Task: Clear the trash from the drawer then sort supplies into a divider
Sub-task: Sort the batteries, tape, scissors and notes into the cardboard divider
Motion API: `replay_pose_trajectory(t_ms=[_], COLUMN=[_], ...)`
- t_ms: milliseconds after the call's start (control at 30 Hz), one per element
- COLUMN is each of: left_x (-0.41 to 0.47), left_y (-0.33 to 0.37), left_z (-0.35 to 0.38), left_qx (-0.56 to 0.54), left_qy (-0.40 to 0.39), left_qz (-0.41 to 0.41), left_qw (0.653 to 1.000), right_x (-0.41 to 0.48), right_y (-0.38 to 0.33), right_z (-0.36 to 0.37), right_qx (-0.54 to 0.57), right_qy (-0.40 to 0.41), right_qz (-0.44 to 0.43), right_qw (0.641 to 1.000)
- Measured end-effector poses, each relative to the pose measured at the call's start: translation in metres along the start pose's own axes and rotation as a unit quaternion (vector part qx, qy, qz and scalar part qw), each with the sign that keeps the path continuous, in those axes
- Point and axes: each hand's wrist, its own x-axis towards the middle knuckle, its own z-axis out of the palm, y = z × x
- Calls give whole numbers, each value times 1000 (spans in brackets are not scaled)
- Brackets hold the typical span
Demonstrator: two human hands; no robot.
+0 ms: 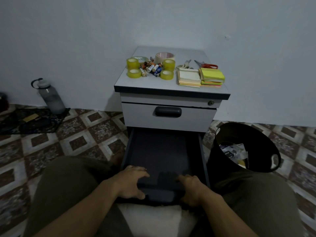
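Observation:
The lower drawer of a small grey cabinet is pulled out, and its dark inside looks bare. My left hand and my right hand both grip the drawer's front edge, fingers hooked inside. On the cabinet top lie several tape rolls, a heap of batteries, two pairs of scissors and stacks of sticky notes. No divider is visible.
A black trash bin holding wrappers stands right of the drawer. A grey water bottle stands by the wall at left, next to a dark mat. My knees flank the drawer on the patterned tile floor.

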Motion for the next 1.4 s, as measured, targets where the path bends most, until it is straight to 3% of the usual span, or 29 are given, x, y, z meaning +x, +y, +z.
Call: replay_pose_trajectory(t_ms=[267, 433, 567, 667, 767, 833, 1033, 1200, 1400], left_x=[11, 34, 50, 48, 43, 44, 56, 79, 109], left_y=[-1, -5, -1, 11, 14, 13, 25, 27, 23], left_z=[-4, -14, -17, -17, -9, -5, -9, -25, -42], left_qx=[57, 66, -18, -79, -185, -257, -423, -498, -549], left_qy=[68, 226, 319, 390, 300, 241, 229, 242, 235], left_qz=[9, -40, -66, -59, -98, -117, -93, -54, -22], left_qw=[996, 971, 945, 916, 931, 929, 872, 831, 802], right_x=[3, 14, 23, 23, 21, 25, 37, 53, 82], right_y=[5, 0, -4, -11, -18, -20, -28, -33, -28], right_z=[-9, -26, -27, -26, -27, -24, -30, -51, -66], right_qx=[-25, -17, 30, 127, 336, 410, 575, 657, 683], right_qy=[98, 236, 306, 338, 290, 274, 261, 238, 218], right_qz=[8, 62, 125, 153, 175, 164, 117, 59, 11], right_qw=[995, 970, 943, 920, 879, 854, 767, 713, 697])
